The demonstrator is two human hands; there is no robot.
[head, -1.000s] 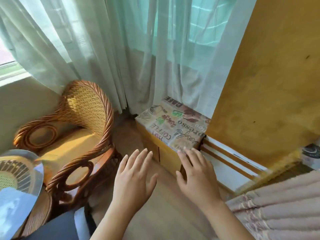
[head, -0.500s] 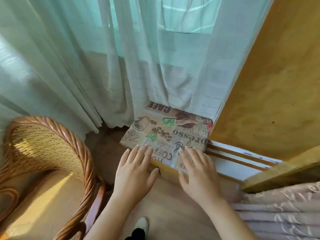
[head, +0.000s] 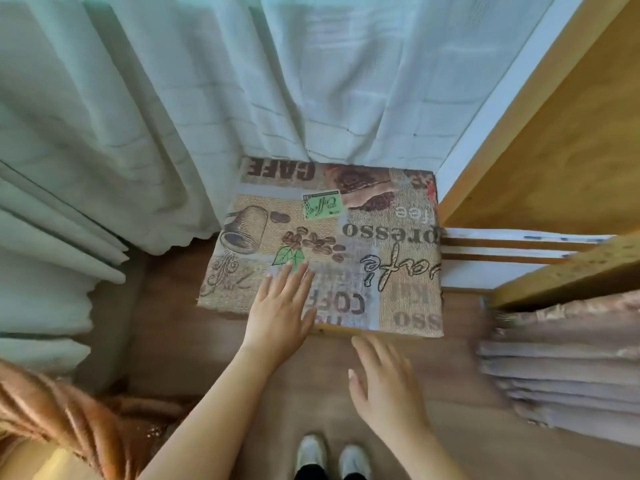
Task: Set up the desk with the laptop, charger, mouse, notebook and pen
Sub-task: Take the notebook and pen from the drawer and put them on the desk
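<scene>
I look straight down at a low wooden box whose top is covered by a coffee-print cloth [head: 398, 258]. My left hand [head: 280, 313] is open, fingers spread, over the cloth's near left part. My right hand [head: 384, 382] is open too, held above the floor just in front of the box's near edge. Both hands hold nothing. No laptop, charger, mouse, notebook or pen shows in this view.
Sheer pale curtains [head: 207, 98] hang behind and to the left of the box. A yellow wooden wall [head: 554, 150] rises on the right, with folded pinkish fabric [head: 561, 368] below it. A wicker chair edge [head: 62, 424] sits bottom left. My shoes [head: 332, 455] stand on the wood floor.
My view has tilted down and closed in on the box. My left hand has come over the cloth; my right hand has dropped back from the box's edge.
</scene>
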